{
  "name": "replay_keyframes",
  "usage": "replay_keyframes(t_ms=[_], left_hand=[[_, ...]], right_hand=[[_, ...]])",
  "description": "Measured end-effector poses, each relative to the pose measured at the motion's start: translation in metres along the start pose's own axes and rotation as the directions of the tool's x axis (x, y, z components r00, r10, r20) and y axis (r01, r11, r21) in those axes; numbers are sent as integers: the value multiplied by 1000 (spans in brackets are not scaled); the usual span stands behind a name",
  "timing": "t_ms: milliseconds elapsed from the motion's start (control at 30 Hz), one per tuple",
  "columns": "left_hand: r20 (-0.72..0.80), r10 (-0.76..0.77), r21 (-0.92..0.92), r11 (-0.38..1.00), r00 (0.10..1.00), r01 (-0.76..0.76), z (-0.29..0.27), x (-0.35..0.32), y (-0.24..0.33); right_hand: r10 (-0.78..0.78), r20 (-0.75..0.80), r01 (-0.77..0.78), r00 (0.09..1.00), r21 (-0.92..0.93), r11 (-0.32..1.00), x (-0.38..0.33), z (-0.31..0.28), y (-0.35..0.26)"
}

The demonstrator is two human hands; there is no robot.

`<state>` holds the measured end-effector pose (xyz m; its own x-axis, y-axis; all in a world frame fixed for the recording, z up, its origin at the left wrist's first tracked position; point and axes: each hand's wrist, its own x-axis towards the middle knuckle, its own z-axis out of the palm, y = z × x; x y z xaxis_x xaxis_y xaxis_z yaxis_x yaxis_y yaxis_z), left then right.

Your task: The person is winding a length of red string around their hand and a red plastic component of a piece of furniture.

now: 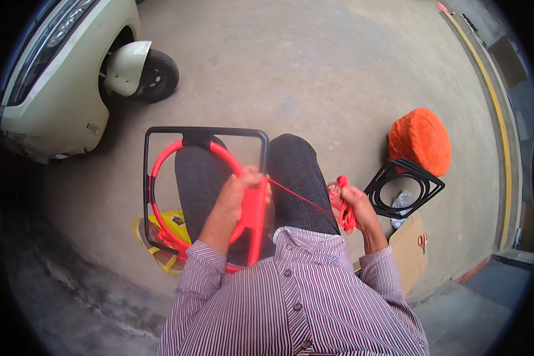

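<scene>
Okay, head view: the black rectangular frame (148, 178) with its red-wrapped ring (161, 155) lay mostly over the person's left thigh. Its red-wrapped side bar (254, 207) ran near to far, long axis roughly along the thighs. The left hand (237, 193) was on that bar, its grip closed around the upper part of the wrapping, so it was far nearer than the right. The right hand (357, 200), well apart to the right, had its grip closed on a red cord bundle (346, 221). Between them a red strand (299, 196) ran nearly straight, slanting right and toward the body.

Support was the lap in dark jeans (292, 160), above a concrete floor (279, 71). Left: yellow bag (175, 221) partly under the frame, cream vehicle (65, 101) farther off. Right: orange fabric-covered stool (420, 142), black frames (371, 191) leaning near it, red-handled scissors (423, 240) on cardboard (404, 252). Exact frame tilt: couldn't tell.
</scene>
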<state>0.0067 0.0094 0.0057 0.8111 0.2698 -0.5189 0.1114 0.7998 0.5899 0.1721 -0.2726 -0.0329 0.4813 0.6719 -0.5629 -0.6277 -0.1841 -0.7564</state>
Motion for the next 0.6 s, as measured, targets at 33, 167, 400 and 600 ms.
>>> replay_keyframes(t_ms=[33,167,400,600], left_hand=[[7,-3,6,1000,1000,3,1,1,1],[-46,30,3,1000,999,-29,10,-3,-2],[-44,454,58,891,890,-451,23,-6,-13],[44,345,-60,938,938,-342,23,-4,-17]], right_hand=[[-16,-111,37,994,188,981,8,7,-8],[-83,-32,89,996,395,915,9,56,-60],[-163,313,216,936,-141,966,57,123,-107],[-279,110,296,954,-213,931,94,130,-83]])
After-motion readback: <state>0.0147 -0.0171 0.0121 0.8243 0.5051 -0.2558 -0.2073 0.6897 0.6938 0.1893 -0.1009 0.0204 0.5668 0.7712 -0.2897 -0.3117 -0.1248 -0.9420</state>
